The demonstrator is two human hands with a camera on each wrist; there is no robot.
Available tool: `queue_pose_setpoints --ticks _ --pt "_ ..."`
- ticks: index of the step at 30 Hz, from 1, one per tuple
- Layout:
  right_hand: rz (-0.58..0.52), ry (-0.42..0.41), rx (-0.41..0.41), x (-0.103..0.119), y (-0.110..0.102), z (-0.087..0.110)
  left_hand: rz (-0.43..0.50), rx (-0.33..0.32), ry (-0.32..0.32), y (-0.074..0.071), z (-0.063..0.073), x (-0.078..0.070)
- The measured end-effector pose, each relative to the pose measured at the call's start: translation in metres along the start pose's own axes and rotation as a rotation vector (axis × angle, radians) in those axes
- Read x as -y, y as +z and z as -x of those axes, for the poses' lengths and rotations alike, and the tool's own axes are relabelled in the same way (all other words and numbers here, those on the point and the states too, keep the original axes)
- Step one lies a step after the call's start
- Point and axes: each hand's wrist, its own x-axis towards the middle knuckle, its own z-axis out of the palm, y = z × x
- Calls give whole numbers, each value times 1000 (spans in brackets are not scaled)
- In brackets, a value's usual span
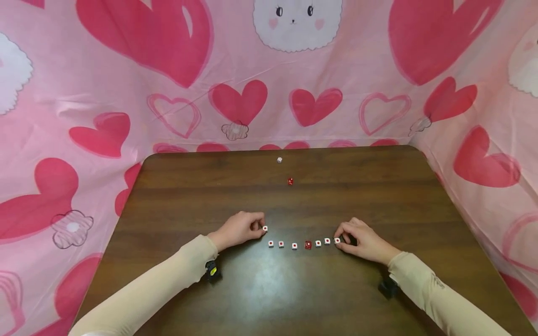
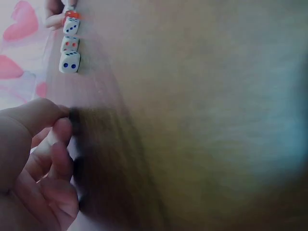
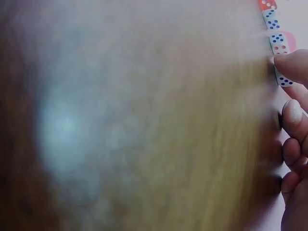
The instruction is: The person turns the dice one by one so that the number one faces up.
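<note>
In the head view my left hand (image 1: 241, 228) pinches a white die (image 1: 265, 228) between thumb and fingertips, a little behind the left end of a row. The left wrist view hides that die behind the fingers. My right hand (image 1: 365, 240) grips the white die (image 1: 337, 241) at the row's right end; this die (image 3: 284, 82) also shows between thumb and finger in the right wrist view. Between the hands lie several white dice, among them one die (image 1: 294, 246) near the middle, plus a red die (image 1: 308, 244). Their upper faces each show one red dot.
Farther back on the brown wooden table (image 1: 189, 186) lie another red die (image 1: 290, 181) and, near the rear edge, a white die (image 1: 279, 160). Pink cloth (image 1: 277, 70) with hearts hangs behind and along both sides of the table.
</note>
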Motion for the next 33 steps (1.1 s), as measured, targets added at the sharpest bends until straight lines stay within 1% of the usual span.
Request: queue_pose_setpoints --ticks 4,6,11,14,19,23,29,31,33 --pt "13 -13 15 2 2 1 -3 5 4 3 18 0" --pt "13 -31 16 3 1 0 -29 -6 18 5 25 0" --pt "8 -59 9 4 -2 -5 -108 -44 40 7 34 -3" --pt "10 -51 14 3 -3 -6 -118 -51 35 8 38 -5" --pt "6 -23 27 1 -3 -6 -103 -68 28 11 42 -6" --pt "-34 20 45 0 -3 -5 -98 -86 28 12 42 -5" --pt "-127 139 111 -4 -13 -10 -105 -98 15 13 41 -4" --pt "-139 153 138 -6 -17 -14 -102 -102 14 14 41 -5" --pt "-135 146 165 -9 -20 -19 -97 -102 14 17 42 -4"
